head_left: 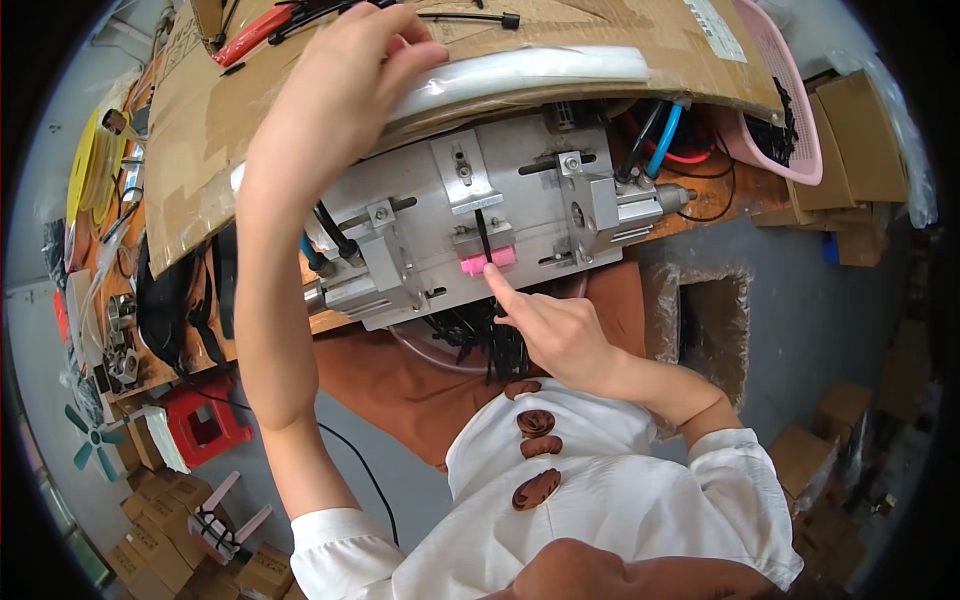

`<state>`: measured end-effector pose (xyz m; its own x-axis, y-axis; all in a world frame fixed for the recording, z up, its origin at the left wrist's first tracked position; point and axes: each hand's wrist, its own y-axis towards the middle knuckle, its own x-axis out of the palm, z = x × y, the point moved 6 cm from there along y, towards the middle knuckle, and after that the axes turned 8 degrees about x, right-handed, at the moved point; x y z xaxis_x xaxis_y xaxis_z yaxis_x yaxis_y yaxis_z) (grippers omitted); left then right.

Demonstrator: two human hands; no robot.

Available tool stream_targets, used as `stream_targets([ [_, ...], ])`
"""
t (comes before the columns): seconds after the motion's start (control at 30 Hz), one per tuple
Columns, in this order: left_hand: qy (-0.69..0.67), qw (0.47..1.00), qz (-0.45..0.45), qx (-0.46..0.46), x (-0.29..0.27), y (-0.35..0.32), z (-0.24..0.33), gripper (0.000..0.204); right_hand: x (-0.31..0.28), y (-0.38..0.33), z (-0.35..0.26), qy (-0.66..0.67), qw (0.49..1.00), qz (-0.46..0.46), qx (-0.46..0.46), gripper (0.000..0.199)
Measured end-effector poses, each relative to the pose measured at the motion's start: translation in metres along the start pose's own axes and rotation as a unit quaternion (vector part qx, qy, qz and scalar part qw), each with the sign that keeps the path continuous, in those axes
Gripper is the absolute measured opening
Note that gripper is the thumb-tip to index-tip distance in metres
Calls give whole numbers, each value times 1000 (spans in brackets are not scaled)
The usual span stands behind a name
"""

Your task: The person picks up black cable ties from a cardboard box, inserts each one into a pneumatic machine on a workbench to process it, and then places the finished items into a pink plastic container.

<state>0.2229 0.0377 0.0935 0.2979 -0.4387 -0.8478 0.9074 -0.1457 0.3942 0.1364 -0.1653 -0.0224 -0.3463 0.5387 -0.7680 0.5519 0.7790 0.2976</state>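
My right hand has its index finger stretched out, the fingertip at the lower end of a thin black strip. Its other fingers are curled, with nothing visible in them. The strip runs from a small metal block across a bright pink piece at the front of a metal fixture. My left hand reaches over the cardboard at the far left, its fingers curled beside a black rod with a thicker end. What lies between those fingers is hidden.
Cardboard and a white padded roll edge the fixture's far side. Metal clamps with hoses flank it. A bowl of black pieces sits below. A pink basket stands right, a red stool lower left.
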Motion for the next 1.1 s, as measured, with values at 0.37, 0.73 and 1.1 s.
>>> stream_targets([
  [0.37,81,968,235,-35,9,-120,97,43,-93,91,-8,-127,969,182,-105,39],
  [0.73,60,992,24,-112,112,-152,118,67,-148,191,24,57,995,-76,26,25],
  [1.1,108,992,47,-51,37,-97,83,62,-80,13,5,133,983,108,-68,32],
])
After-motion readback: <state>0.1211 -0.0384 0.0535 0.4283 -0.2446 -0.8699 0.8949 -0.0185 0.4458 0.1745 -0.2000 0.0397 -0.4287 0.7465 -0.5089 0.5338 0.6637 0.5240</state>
